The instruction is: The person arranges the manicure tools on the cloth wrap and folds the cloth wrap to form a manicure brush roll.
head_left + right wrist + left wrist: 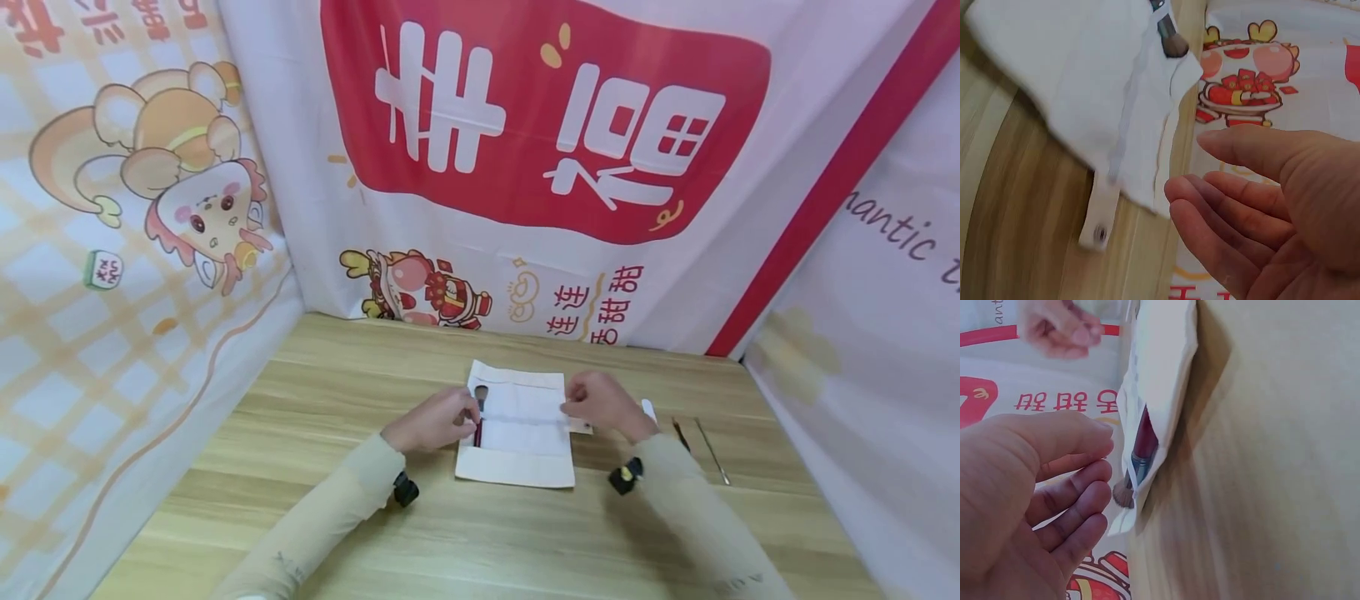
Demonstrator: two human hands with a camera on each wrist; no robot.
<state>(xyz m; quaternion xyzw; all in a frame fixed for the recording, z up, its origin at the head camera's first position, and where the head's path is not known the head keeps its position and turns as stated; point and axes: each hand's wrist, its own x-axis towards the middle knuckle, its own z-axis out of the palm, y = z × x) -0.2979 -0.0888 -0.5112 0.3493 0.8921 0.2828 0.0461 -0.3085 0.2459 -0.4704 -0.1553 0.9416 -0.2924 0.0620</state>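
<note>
A white cloth brush roll (525, 469) lies unfolded on the table. One makeup brush (481, 393) with a dark red handle (1145, 434) sits in its left side, the brown bristles (1176, 46) sticking out of the pocket. Beside that brush is my left hand (438, 421), its fingers loosely bent and nothing seen between them. My right hand (602, 403) hovers at the roll's upper right edge, thumb apart from the bent fingers, holding nothing. A strap with a metal snap (1100, 234) extends from the roll's right edge.
On the wooden table (315, 517), right of the roll, lie a dark slender tool (681, 434), a thin metal-looking stick (712, 452) and a white object (648, 409) partly behind my right wrist. Printed cloth walls (540, 275) stand at the back and both sides.
</note>
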